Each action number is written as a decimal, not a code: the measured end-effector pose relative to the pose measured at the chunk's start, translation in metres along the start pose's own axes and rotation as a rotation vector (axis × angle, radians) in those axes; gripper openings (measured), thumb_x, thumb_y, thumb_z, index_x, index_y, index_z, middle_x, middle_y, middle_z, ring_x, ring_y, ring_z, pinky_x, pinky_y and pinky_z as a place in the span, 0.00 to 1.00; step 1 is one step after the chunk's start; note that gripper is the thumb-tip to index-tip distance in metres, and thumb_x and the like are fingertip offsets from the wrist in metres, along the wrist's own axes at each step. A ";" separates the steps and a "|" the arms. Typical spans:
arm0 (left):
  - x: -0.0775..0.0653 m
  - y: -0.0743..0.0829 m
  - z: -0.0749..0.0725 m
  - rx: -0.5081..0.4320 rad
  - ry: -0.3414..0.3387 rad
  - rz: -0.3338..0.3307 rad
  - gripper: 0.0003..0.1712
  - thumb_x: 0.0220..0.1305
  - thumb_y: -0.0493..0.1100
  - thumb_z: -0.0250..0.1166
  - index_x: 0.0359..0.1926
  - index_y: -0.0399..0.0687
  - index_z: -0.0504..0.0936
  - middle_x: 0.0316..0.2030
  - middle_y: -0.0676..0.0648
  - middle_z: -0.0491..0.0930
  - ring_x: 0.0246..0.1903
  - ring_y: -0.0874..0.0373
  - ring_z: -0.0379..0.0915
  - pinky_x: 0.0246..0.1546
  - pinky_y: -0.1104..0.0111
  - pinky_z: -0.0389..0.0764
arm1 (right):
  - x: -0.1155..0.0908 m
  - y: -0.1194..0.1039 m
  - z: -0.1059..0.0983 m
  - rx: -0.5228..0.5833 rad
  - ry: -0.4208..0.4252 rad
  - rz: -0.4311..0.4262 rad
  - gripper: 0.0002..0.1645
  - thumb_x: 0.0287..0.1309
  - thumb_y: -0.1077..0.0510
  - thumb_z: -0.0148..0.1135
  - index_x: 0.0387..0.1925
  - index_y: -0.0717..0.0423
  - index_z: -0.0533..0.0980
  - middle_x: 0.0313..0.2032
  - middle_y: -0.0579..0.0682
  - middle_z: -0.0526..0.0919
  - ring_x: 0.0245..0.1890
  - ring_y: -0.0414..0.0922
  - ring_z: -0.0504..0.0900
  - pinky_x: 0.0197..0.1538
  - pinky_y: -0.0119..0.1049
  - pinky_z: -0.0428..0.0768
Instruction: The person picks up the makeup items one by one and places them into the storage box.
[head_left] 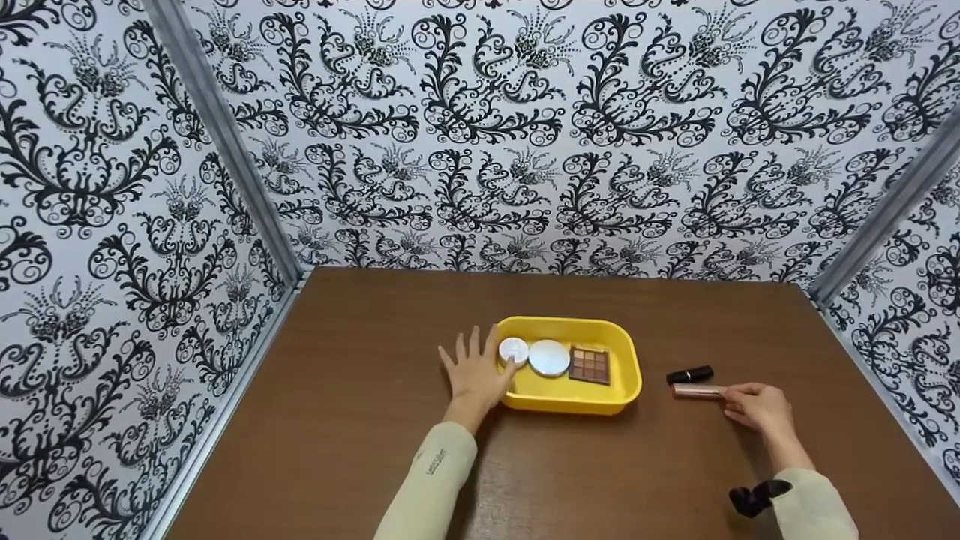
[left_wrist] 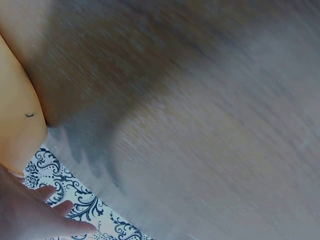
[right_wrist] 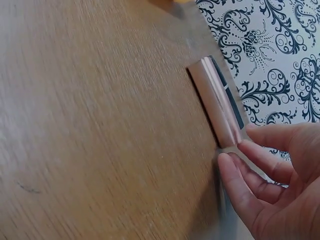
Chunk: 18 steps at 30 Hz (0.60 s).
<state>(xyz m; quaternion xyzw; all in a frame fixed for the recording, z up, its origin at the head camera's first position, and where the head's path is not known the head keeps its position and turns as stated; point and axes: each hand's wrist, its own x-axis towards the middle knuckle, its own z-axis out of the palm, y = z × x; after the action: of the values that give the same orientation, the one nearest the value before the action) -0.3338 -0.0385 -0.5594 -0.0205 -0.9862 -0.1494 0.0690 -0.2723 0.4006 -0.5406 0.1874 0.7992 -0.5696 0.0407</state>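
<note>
My left hand [head_left: 478, 377] is at the left side of a yellow plastic tray [head_left: 559, 406], fingers spread and straight, the thumb reaching over the rim near a small white round container [head_left: 514, 351]. Beside that container lie a larger white round compact [head_left: 549, 358] and an eyeshadow palette [head_left: 589, 365], both inside the tray. Out to the right, my right hand [head_left: 759, 407] pinches the near end of a rose-gold lipstick tube [right_wrist: 215, 102] between thumb and fingertips. A black lipstick tube [head_left: 690, 375] lies just behind the rose-gold one.
Everything sits on a brown wooden table [head_left: 360, 375]. Patterned black-and-white walls [head_left: 495, 135] rise at its back and sides, with grey metal posts [head_left: 232, 142] at the corners. A black strap [head_left: 759, 498] hangs by the right sleeve.
</note>
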 end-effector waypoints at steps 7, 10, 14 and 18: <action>0.001 0.000 0.002 0.006 0.005 0.001 0.40 0.67 0.66 0.49 0.77 0.65 0.57 0.76 0.43 0.59 0.75 0.37 0.52 0.72 0.32 0.45 | -0.001 0.002 0.002 -0.044 -0.028 -0.052 0.24 0.66 0.65 0.58 0.58 0.79 0.70 0.37 0.46 0.84 0.31 0.30 0.83 0.40 0.29 0.87; 0.000 -0.001 0.001 0.005 0.004 0.000 0.40 0.67 0.66 0.49 0.77 0.65 0.57 0.76 0.43 0.59 0.75 0.37 0.53 0.72 0.32 0.46 | 0.001 0.003 0.002 -0.065 -0.042 -0.063 0.25 0.65 0.69 0.58 0.61 0.79 0.68 0.42 0.54 0.84 0.32 0.29 0.82 0.40 0.28 0.86; 0.000 -0.001 0.000 0.008 0.001 -0.002 0.40 0.67 0.66 0.49 0.77 0.65 0.56 0.76 0.43 0.59 0.75 0.37 0.52 0.72 0.32 0.46 | 0.003 0.005 0.003 -0.103 -0.037 -0.084 0.27 0.63 0.71 0.60 0.61 0.78 0.68 0.46 0.64 0.82 0.31 0.29 0.82 0.39 0.28 0.86; 0.001 -0.001 0.000 0.010 0.001 -0.001 0.40 0.68 0.67 0.48 0.77 0.65 0.55 0.76 0.44 0.58 0.75 0.37 0.52 0.72 0.33 0.45 | 0.005 0.007 0.005 -0.156 -0.028 -0.122 0.27 0.61 0.70 0.62 0.60 0.77 0.69 0.45 0.66 0.81 0.31 0.29 0.82 0.37 0.27 0.86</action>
<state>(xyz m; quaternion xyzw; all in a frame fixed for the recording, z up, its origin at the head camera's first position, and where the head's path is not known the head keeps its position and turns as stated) -0.3346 -0.0394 -0.5597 -0.0194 -0.9869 -0.1443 0.0697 -0.2749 0.3997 -0.5502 0.1265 0.8504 -0.5097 0.0317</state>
